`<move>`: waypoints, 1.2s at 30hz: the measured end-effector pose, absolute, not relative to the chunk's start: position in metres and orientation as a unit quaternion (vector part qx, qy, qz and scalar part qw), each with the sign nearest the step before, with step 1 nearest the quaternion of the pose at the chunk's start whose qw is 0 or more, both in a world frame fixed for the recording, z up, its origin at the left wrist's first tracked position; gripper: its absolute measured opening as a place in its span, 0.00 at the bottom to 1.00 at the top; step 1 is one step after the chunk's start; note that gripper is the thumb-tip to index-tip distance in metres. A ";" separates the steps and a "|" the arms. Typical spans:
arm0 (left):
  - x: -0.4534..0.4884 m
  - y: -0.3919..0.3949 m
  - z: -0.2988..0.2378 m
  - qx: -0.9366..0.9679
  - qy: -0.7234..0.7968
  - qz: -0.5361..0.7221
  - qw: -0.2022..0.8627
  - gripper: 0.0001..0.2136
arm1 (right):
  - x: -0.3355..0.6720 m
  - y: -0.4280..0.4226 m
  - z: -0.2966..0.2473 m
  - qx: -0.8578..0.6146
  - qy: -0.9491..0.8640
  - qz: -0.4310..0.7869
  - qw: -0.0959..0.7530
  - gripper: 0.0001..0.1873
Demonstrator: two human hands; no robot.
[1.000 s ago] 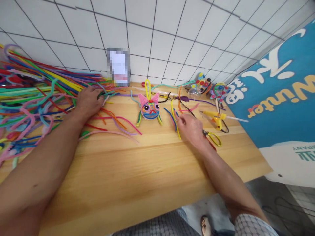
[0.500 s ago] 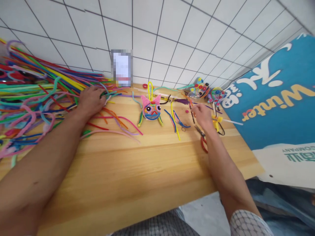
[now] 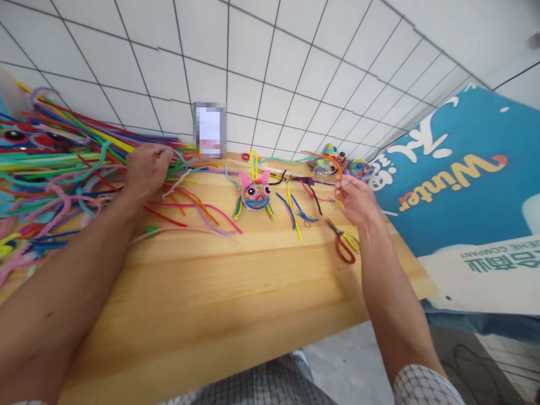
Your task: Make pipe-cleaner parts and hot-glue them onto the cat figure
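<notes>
My left hand (image 3: 145, 167) rests with fingers curled on the big pile of coloured pipe cleaners (image 3: 50, 169) at the left of the wooden table (image 3: 219, 281). Whether it grips a strand is hidden among them. My right hand (image 3: 356, 199) is lifted a little above the table's right side and pinches an orange pipe cleaner (image 3: 333, 163) that arcs up and left from the fingers. A pink cat-faced pipe-cleaner figure (image 3: 254, 191) lies between my hands. Red and yellow scissors (image 3: 343, 243) lie just below my right hand.
Loose yellow, blue and black pipe cleaners (image 3: 295, 211) lie right of the cat figure. More colourful craft figures (image 3: 333, 160) sit at the back right by the tiled wall. A blue printed board (image 3: 455, 185) leans at the table's right edge.
My right hand moved from the table near the scissors up and to the right, and took up an orange pipe cleaner. My left hand stayed on the pile. The view shifted.
</notes>
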State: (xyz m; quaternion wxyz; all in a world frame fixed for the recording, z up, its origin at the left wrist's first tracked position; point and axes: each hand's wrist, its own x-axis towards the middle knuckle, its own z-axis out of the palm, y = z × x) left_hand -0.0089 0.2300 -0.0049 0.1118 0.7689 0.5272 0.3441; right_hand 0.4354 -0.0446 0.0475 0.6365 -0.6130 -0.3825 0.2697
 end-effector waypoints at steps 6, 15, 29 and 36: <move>-0.004 0.224 0.033 0.653 0.485 0.548 0.194 0.13 | 0.424 -0.057 0.055 -0.610 -0.389 0.237 0.648 0.22; 0.048 0.127 0.094 0.746 0.310 0.557 0.192 0.09 | 0.395 -0.080 0.065 -0.613 -0.436 0.188 0.631 0.13; 0.151 0.057 0.135 0.958 0.196 0.189 -0.093 0.18 | 0.352 -0.098 0.066 -0.607 -0.526 0.195 0.564 0.13; 0.162 0.066 0.164 0.947 0.240 0.185 -0.106 0.15 | 0.354 -0.086 0.073 -0.585 -0.566 0.044 0.579 0.29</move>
